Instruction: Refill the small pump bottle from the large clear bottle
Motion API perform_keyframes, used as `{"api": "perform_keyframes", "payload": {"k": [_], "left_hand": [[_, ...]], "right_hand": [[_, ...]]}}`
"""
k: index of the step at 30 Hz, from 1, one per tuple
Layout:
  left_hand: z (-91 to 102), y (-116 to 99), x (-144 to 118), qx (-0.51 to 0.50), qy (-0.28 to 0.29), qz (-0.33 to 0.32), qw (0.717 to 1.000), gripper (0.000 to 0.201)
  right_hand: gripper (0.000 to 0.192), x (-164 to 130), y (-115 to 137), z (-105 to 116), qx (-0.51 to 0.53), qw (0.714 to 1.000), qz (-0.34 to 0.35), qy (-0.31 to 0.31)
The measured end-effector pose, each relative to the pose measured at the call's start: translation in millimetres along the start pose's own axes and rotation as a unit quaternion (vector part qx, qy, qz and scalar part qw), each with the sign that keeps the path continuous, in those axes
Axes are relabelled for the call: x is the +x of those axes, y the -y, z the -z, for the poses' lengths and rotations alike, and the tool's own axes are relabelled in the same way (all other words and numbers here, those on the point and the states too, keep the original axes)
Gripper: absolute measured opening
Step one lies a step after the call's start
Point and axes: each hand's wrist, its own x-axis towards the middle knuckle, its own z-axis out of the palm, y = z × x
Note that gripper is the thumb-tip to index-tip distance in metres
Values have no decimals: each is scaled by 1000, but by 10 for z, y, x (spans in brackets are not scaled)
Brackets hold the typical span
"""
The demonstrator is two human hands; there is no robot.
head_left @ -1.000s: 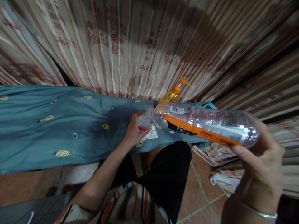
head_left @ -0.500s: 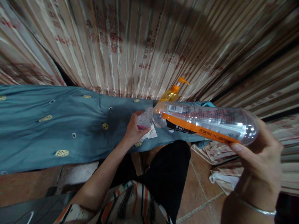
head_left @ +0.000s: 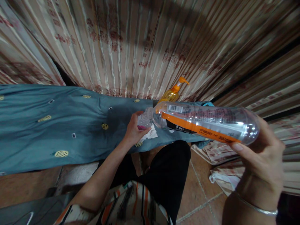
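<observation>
Gripping the clear bottle point(head_left: 203, 125) by its base, our right hand point(head_left: 260, 162) keeps it tipped sideways at three o'clock, barely moved; our left hand point(head_left: 134, 131) stays closed on its neck, above the teal cloth point(head_left: 58, 125), pump bottle point(head_left: 172, 93) at one o'clock.

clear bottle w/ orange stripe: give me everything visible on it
The clear bottle looks like thin transparent plastic, long and round, with a label carrying an orange stripe, a black patch, a barcode and print too small to read. It is held nearly on its side in the air, base toward the camera, neck pointing away and slightly down. The right hand grips its base end; the left hand is at the neck, over a small clear container with a pink base. Whether a cap is on cannot be told. It appears mostly empty.
</observation>
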Motion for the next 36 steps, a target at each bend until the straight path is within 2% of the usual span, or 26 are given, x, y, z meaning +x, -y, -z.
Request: {"api": "perform_keyframes", "payload": {"k": [29,36], "left_hand": [[-6,7,-6,2,1,-6,1000,71],[-17,23,-10,6,1,-4,1000,72]], "right_hand": [[80,30,31,43,-24,1000,-5,0],[79,36,30,35,-3,1000,-2,7]]}}
